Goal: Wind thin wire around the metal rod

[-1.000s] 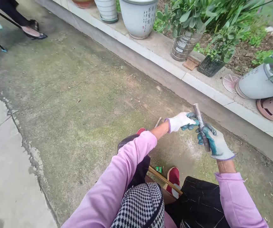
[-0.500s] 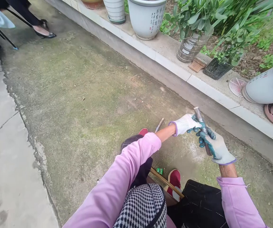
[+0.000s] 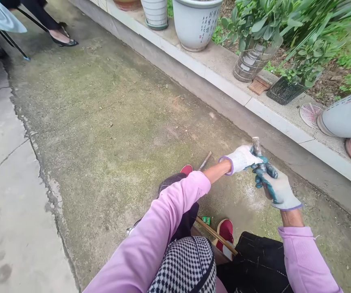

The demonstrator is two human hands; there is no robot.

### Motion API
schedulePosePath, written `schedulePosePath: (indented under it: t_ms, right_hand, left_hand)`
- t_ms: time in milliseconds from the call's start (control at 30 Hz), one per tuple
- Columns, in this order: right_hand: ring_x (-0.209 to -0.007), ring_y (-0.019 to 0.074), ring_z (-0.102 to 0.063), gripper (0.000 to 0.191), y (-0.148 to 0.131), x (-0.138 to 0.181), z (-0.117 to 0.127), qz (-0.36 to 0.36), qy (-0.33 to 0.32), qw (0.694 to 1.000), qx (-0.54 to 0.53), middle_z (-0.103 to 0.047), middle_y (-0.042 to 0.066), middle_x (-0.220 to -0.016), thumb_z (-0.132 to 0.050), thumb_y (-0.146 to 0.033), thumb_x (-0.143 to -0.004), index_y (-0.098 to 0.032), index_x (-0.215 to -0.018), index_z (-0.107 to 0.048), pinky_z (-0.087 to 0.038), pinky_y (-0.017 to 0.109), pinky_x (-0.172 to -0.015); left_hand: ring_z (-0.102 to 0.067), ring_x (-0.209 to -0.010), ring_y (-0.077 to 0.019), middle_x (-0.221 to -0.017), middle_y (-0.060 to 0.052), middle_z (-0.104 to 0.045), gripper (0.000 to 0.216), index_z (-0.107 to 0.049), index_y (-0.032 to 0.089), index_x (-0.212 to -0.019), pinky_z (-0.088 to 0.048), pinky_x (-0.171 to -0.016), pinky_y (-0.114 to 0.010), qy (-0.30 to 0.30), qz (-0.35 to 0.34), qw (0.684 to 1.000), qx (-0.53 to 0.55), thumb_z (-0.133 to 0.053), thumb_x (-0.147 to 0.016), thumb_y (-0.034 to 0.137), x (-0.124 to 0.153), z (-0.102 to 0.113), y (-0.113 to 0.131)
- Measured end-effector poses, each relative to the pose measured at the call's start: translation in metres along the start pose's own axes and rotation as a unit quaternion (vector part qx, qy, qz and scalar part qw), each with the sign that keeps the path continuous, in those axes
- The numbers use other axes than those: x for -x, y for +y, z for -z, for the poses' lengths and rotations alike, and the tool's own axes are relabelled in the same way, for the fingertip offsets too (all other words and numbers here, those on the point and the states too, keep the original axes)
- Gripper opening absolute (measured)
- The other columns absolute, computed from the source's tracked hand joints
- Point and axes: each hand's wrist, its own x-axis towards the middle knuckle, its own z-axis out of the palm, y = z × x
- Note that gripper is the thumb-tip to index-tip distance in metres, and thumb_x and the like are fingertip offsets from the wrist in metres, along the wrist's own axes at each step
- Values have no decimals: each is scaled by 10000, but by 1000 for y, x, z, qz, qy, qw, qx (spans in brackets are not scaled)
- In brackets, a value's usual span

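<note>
Both my hands wear white gloves with teal palms. My right hand (image 3: 277,185) is closed around a short grey metal rod (image 3: 257,147) that stands nearly upright. My left hand (image 3: 241,158) pinches the same rod just below its top end. Most of the rod is hidden by the gloves. Below the hands are my pink sleeves, dark trousers and red shoes (image 3: 224,228). A thin stick (image 3: 214,235) runs across my lap, with a small green object (image 3: 206,220) beside it.
A low concrete ledge (image 3: 221,83) runs along the right with white pots (image 3: 195,22), potted plants (image 3: 256,44) and a tipped white pot (image 3: 344,118). Mossy concrete ground stretches to the left. Another person's foot in a black shoe (image 3: 62,39) is at the top left.
The view has shifted slightly left and down. My hands have drawn closer together on the rod, and less of its top end shows.
</note>
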Motion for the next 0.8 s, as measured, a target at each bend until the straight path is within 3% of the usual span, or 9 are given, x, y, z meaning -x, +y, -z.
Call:
schedulePosePath:
  t_ms: [100,300,467,567,733,800]
  right_hand:
    - [-525,122,-515,522,0,1,3,9,25,1000,16,-684,3,-745,-1055,-576,-675,-234,-926,-751,-467,254,-398]
    - [-434,87,-373,555,-12,17,15,-52,-109,990,-72,-607,-22,-675,-1008,-691,-788,-230,-947,-743,-328,254,-345]
    - [-551,151,-563,545,-1,5,10,-14,-17,1000,19,-673,1,-714,-1084,-582,-649,-240,-897,-739,-524,281,-429]
    - [-528,137,-538,542,0,6,9,-5,11,1000,20,-683,7,-725,-1067,-616,-664,-242,-892,-749,-490,267,-398]
    - [-404,110,-393,530,-15,21,12,-16,-95,994,-51,-626,7,-671,-969,-717,-834,-247,-900,-734,-334,286,-316]
    - [-401,128,-419,533,-14,20,12,-16,-106,994,-34,-625,16,-660,-934,-740,-872,-248,-883,-729,-356,299,-314]
  left_hand:
    - [-425,-503,-58,-607,61,-594,301,-662,179,-786,-318,-477,-175,-5,9,1000,-11,-947,-882,159,1,0,1]
    - [-372,-480,-58,-590,76,-548,278,-638,188,-802,-268,-465,-184,-87,5,996,-23,-868,-956,204,13,0,10]
    - [-365,-475,-60,-564,75,-540,376,-599,196,-748,-275,-463,-201,-4,17,1000,-16,-922,-941,201,9,-6,3]
    - [-384,-478,-62,-577,70,-564,358,-613,197,-765,-288,-458,-201,-9,20,1000,-7,-922,-945,198,10,-5,5]
    - [-383,-484,-55,-581,73,-554,361,-619,191,-749,-275,-449,-183,-80,-9,997,-6,-928,-932,234,14,-1,10]
    - [-385,-480,-56,-579,70,-557,400,-607,194,-731,-276,-442,-189,-73,-11,997,-8,-963,-897,267,12,-2,8]
